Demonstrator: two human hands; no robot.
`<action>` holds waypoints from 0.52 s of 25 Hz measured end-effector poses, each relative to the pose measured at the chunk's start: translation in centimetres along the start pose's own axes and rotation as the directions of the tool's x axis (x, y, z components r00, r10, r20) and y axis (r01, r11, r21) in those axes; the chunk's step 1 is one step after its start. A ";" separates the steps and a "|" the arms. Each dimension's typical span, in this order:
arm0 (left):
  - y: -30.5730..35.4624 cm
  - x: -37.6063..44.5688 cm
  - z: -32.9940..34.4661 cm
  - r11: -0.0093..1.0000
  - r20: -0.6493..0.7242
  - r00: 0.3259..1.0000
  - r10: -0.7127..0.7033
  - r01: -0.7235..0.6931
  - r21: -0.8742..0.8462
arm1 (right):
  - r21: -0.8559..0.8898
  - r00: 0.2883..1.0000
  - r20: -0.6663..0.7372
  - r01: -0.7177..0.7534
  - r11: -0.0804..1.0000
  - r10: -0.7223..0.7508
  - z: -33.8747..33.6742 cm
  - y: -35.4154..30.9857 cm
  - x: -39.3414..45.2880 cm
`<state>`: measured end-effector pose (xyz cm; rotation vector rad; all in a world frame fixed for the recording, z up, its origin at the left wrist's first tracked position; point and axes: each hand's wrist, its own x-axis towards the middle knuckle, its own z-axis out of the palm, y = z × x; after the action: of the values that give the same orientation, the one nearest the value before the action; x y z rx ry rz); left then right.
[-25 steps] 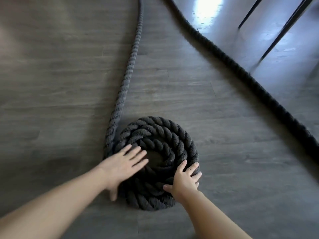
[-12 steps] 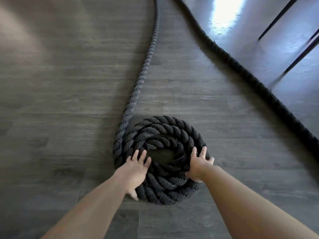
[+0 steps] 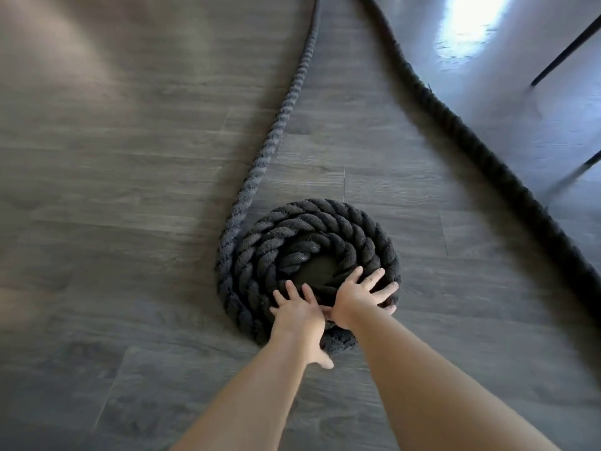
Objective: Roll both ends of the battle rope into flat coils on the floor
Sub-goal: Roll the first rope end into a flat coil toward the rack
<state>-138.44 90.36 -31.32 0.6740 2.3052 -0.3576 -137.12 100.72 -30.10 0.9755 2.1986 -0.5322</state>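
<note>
A thick dark braided battle rope lies on the grey wood floor. One end is wound into a flat coil [image 3: 309,236] of about three turns in the middle of the head view. From the coil's left side the rope's straight run [image 3: 276,131] leads away to the top. My left hand [image 3: 299,315] presses flat on the coil's near edge, fingers spread. My right hand [image 3: 361,296] lies just beside it on the near right turns, fingers spread too. The second strand of the rope [image 3: 455,125] runs loose from the top centre to the right edge.
Thin black metal legs [image 3: 566,40] stand at the upper right, one more [image 3: 585,164] near the right edge. A bright patch of light [image 3: 468,24] glares on the floor at the top right.
My hands have shifted around the coil and come together at its near edge; before, they were apart on its left and right sides. The coil has turned and the straight run now slants more.
</note>
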 end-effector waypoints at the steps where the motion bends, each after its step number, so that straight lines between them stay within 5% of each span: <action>1: -0.3 0.0 -0.6 0.999 0.024 0.999 0.025 -0.025 0.030 | 0.009 1.000 0.011 0.013 1.000 -0.013 -0.3 0.1 0.5; 6: -3.7 -1.2 -3.3 0.967 0.058 0.987 0.153 -0.161 0.196 | -0.033 0.995 0.075 0.067 0.997 -0.065 -1.7 0.1 1.4; 13: -11.6 1.4 -5.1 0.896 0.001 0.990 0.138 -0.125 0.426 | -0.181 0.981 0.102 0.180 0.967 -0.164 -5.0 -0.1 4.1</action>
<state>-148.63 83.48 -27.90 1.0492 2.2081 -0.8069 -141.25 105.65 -29.49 0.6538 2.2210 -0.4245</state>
